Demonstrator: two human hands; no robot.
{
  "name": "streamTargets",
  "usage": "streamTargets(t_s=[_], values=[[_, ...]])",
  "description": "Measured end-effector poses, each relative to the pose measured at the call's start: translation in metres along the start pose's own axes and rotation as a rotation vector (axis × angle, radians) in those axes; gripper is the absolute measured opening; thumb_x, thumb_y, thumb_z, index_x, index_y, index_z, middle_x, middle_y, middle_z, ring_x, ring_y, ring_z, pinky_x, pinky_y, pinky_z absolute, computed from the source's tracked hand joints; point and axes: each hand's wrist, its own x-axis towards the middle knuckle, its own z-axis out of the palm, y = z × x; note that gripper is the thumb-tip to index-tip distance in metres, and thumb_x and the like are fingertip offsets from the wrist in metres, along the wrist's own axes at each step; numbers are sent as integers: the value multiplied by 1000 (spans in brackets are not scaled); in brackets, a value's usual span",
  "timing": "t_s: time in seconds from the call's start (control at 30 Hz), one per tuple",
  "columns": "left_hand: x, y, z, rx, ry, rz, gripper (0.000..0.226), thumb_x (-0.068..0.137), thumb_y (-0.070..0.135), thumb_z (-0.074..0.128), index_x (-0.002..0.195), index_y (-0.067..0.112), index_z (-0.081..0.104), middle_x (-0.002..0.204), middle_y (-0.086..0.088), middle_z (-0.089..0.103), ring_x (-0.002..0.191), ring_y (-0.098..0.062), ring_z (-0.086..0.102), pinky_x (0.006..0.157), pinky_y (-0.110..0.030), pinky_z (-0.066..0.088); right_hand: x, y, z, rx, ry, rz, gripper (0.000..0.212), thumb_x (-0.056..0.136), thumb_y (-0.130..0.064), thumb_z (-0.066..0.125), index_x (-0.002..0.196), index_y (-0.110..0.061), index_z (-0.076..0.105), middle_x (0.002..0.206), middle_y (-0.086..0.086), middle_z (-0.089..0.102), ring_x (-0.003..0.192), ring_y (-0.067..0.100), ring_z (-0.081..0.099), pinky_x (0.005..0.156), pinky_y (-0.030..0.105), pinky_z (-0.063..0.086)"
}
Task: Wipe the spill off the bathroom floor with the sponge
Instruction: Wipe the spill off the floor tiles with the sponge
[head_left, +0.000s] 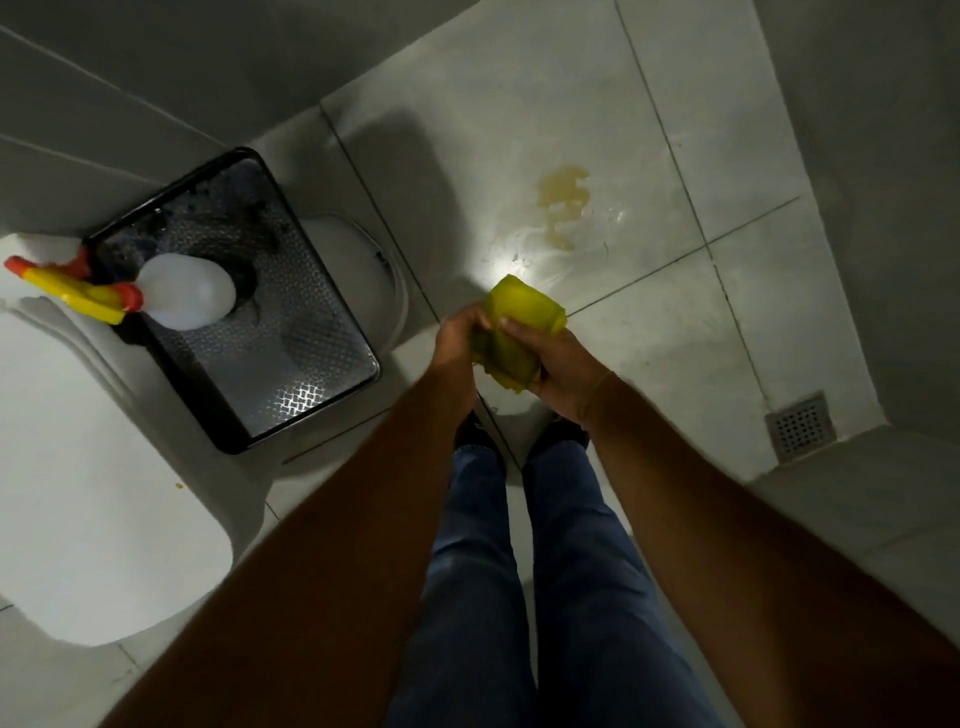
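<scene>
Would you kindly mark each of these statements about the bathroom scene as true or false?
1. Both hands hold the yellow-green sponge. True: the left hand and right hand grip it together.
2. The sponge is pressed onto the spill. False: it is held above the floor, short of the yellowish spill.
3. A spray bottle lies on the black tray. True.
4. The floor drain sits left of the tray. False: it is at the right, near the wall.
5. The spill is already gone. False: it shows on the tile.
</scene>
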Motion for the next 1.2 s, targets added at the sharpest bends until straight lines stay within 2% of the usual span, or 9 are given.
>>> streamTargets(t_s=[0.07,0.2,0.37,0.53,0.67,0.77,0.9,1.0,1.2], values=[[21,-4,8,138,30,-11,9,83,23,63,75,25,67,82,-1,72,76,-20,59,50,-19,52,8,4,-19,-26,56,8,42,96,-16,69,136,-8,61,131,19,69,120,36,67,100,54,56],[70,-30,12,479,56,96,38,94,34,58,132,31,62,143,-2,51,132,-24,49,103,-28,38,43,6,-63,-237,371,13,39,90,-7,72,127,3,64,123,27,69,109,40,70,98,55,56],[117,-64,9,734,222,177,76,80,57,49,153,38,37,163,3,35,146,-27,37,120,-52,29,103,6,-130,-184,670,-46,41,91,-12,69,129,-2,62,101,12,64,64,13,57,72,33,51],[194,-78,18,891,267,265,79,93,53,46,162,28,16,171,-2,15,157,-25,15,127,-50,13,174,-10,-184,-370,770,-212,32,92,-33,67,110,-6,71,99,5,68,96,25,69,88,34,56],[249,-80,21,910,261,305,84,95,52,50,164,24,9,172,-3,9,159,-26,11,128,-50,13,232,-31,-223,-452,902,-394,38,97,-8,53,135,-10,61,128,7,67,116,21,63,96,15,44],[283,-80,20,966,248,348,85,95,52,49,164,21,8,172,-4,9,159,-26,9,129,-48,11,271,-36,-241,-618,928,-413,53,97,-7,51,150,-6,43,149,15,52,137,28,51,118,32,40],[319,-74,18,1027,267,343,73,103,45,38,164,18,9,172,-7,7,159,-27,9,129,-46,9,309,9,-214,-560,789,-390,41,101,-24,47,133,0,53,112,14,59,110,29,57,95,29,51],[337,-69,17,1025,275,322,66,106,40,32,164,17,10,173,-7,6,159,-26,11,129,-43,9,322,72,-192,-1630,622,-527,59,99,-15,40,153,3,25,159,23,35,149,39,31,124,42,30],[345,-67,12,1047,128,416,65,101,30,28,162,12,15,171,-12,9,159,-31,10,129,-50,14,301,121,-200,-1860,58,-730,58,104,-15,16,161,-13,23,170,7,17,158,28,16,129,43,15]])
